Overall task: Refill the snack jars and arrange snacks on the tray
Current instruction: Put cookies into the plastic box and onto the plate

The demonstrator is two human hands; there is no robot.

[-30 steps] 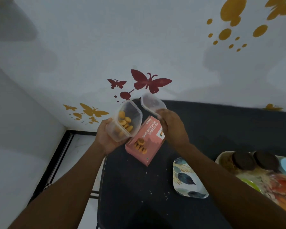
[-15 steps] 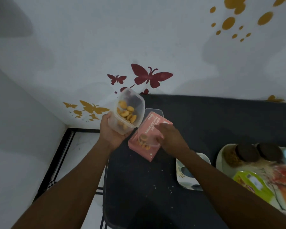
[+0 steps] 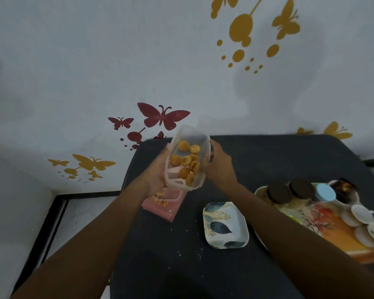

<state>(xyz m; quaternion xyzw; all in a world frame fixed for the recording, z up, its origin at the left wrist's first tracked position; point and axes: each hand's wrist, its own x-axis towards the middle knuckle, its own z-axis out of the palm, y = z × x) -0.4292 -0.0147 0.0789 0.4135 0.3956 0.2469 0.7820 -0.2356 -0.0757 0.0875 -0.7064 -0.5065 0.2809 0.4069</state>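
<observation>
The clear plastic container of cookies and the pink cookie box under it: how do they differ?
The clear plastic container is held tilted above the table in both hands, left hand and right hand; the pink cookie box lies flat on the black table. The container is see-through, the box opaque. Both show golden round cookies.

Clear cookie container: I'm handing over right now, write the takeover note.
Left hand: grips the clear cookie container, raised over the black table, opening tilted toward the camera.
Right hand: grip on the container's right side.
Cookies: a small pile inside; container partly filled.
Pink macaroon box: flat on the table under the left hand; the lid seems to rest on it.
Leaf-print plate: bare. Tray: jars and cups at right.
Left: close the container, put snacks on the tray.
</observation>
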